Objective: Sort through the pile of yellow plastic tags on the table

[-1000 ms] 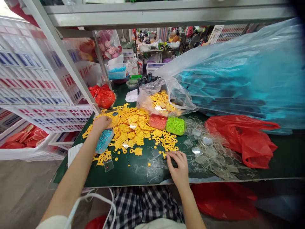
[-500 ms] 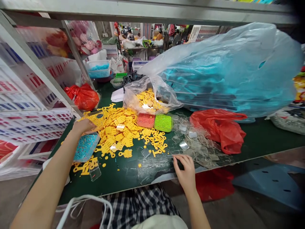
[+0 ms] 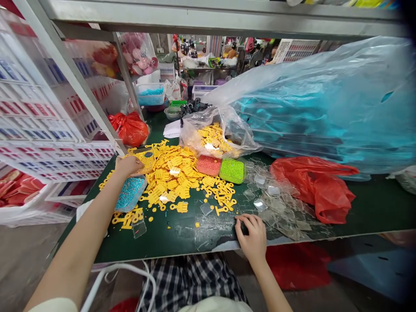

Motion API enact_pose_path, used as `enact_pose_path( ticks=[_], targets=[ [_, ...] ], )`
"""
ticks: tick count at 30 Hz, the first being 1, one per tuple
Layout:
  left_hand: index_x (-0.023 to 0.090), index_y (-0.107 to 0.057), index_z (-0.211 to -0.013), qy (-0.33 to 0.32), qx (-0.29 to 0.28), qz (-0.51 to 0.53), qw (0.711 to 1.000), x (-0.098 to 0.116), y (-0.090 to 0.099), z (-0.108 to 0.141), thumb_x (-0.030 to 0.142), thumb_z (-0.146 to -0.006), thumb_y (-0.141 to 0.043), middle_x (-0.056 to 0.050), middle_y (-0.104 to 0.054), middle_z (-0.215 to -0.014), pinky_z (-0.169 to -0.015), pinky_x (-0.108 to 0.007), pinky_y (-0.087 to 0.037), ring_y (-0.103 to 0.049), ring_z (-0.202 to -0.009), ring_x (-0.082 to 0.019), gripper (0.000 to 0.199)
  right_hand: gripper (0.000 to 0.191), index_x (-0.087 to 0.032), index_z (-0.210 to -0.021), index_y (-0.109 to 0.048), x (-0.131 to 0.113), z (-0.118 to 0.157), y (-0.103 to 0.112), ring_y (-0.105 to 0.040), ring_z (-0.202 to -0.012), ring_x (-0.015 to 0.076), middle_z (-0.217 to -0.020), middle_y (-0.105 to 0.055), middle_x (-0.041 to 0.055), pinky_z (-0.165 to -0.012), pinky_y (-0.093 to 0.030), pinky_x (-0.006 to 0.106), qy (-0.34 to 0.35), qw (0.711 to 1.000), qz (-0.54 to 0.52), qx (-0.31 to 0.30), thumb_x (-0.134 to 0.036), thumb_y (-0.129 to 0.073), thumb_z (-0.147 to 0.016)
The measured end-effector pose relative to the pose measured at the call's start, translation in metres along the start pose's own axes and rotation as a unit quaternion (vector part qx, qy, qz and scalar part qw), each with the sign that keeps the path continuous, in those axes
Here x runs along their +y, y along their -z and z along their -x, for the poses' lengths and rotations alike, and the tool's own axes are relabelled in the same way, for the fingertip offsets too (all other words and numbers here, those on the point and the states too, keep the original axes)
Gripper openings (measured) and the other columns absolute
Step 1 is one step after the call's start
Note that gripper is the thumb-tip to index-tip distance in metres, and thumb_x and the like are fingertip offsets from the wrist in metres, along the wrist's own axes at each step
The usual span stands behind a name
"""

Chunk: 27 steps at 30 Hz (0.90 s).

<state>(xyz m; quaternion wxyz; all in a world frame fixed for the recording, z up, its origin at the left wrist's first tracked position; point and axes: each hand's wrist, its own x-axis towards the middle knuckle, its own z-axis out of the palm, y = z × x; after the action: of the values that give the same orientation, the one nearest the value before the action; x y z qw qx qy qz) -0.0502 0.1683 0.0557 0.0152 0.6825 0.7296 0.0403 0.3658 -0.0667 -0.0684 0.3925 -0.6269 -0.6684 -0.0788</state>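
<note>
My left hand (image 3: 129, 166) reaches over the near edge of a tray of yellow beads (image 3: 148, 159), its fingertips mostly hidden from view. Just below it, partly behind my forearm, is a tray of blue beads (image 3: 131, 193). Yellow plastic fork-shaped pieces (image 3: 175, 173) lie heaped to the right of these trays. My right hand (image 3: 252, 234) rests at the table's front edge, thumb and forefinger tips close together in a pinch; whatever is between them is too small to make out. Small clear plastic squares (image 3: 274, 203) lie beyond and right of it.
Trays of red beads (image 3: 208, 165) and green beads (image 3: 232, 170) stand behind the heap. An open bag of yellow pieces (image 3: 211, 136), a red plastic bag (image 3: 318, 186) and a large bag of blue material (image 3: 312, 108) sit behind. A metal shelf post (image 3: 81, 82) rises at left.
The view has turned slightly left, so the table things appear farther right. My left hand stays by the yellow bead tray; my right hand keeps its pinch at the front edge.
</note>
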Motion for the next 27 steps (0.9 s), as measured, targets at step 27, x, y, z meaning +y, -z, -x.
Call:
enact_pose_path(
  ticks=[27],
  targets=[
    [0.022,-0.064,-0.089,-0.281,0.105,0.253,0.92,0.08,-0.081,0.166,0.033,-0.097,-0.048,-0.003,-0.07,-0.086,-0.079,-0.035,-0.043,-0.063,-0.084,-0.019,0.021,0.022,-0.014,-0.106,-0.066,-0.038,-0.254,-0.098,-0.063,-0.102,0.0227,-0.111,-0.067,0.0101,-0.09,-0.051,0.039,0.076,0.875,0.174,-0.446,-0.029,-0.063,-0.091]
  ],
)
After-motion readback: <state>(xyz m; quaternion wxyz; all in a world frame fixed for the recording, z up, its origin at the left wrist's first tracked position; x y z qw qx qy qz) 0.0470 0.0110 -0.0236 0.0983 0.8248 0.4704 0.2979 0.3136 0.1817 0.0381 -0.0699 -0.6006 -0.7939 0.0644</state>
